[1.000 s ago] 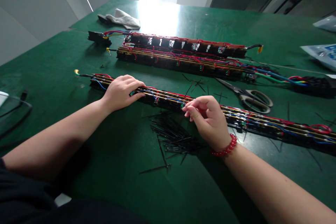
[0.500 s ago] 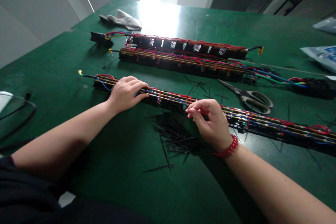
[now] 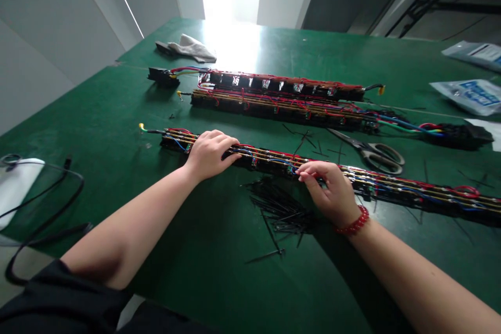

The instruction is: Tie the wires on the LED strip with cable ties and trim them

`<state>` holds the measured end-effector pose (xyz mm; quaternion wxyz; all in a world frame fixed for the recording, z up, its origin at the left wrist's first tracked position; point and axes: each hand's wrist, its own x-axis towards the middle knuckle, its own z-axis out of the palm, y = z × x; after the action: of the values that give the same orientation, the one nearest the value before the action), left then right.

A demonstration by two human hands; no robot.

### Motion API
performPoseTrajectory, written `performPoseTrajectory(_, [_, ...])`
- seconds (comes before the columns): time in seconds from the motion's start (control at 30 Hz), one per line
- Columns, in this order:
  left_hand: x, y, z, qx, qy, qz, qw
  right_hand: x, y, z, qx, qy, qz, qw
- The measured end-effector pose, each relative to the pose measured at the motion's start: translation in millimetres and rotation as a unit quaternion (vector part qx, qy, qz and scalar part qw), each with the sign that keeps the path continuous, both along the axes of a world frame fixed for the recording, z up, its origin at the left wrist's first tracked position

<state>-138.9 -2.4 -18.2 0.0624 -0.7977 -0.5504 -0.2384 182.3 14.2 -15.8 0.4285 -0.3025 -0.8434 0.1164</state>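
Fingers (image 3: 311,169) of right hand (image 3: 331,187) are bent together at edge of wired bar (image 3: 272,167); whether anything is grasped cannot be told. Bar, laid across table (image 3: 188,250), is held by left hand (image 3: 211,154). Blue wire (image 3: 278,160) may be loosened by careless pull.

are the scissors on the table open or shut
Shut: the scissors lie with their blades together, tapering to a single point.

On the near wired strip (image 3: 270,159) we see shiny, brass-coloured metal rods (image 3: 266,154); beyond it, smooth metal scissors (image 3: 363,149) with plastic-looking grips, glossy plastic packets (image 3: 475,95) and matt grey cloth (image 3: 190,48); before it, black plastic ties (image 3: 279,207); beneath it, a smooth, glossy tabletop (image 3: 195,250).
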Motion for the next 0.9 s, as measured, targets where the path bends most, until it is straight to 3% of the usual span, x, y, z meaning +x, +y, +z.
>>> performPoseTrajectory(0.17, [0.6,3.0,-3.2,0.008,-0.006,-0.005,1.000,0.8,2.1,3.9,0.030,-0.021,-0.022,0.999])
performPoseTrajectory(0.33, [2.7,5.2,-5.0,-0.002,-0.017,-0.003,1.000,-4.2,-0.1,7.7,-0.012,0.013,-0.049,0.999])
performPoseTrajectory(0.63, [6.2,7.8,-9.7,-0.009,-0.026,0.006,1.000,-36.7,-6.8,25.7,0.017,0.067,-0.048,0.996])
performPoseTrajectory(0.77, [8.5,5.9,-5.3,-0.026,-0.021,0.005,0.999,-53.2,-3.2,29.2,0.026,0.057,-0.048,0.997])
performPoseTrajectory(0.9, [9.7,9.3,8.3,-0.062,-0.014,0.000,0.998,-62.4,0.6,27.4,0.016,0.031,-0.042,0.998])
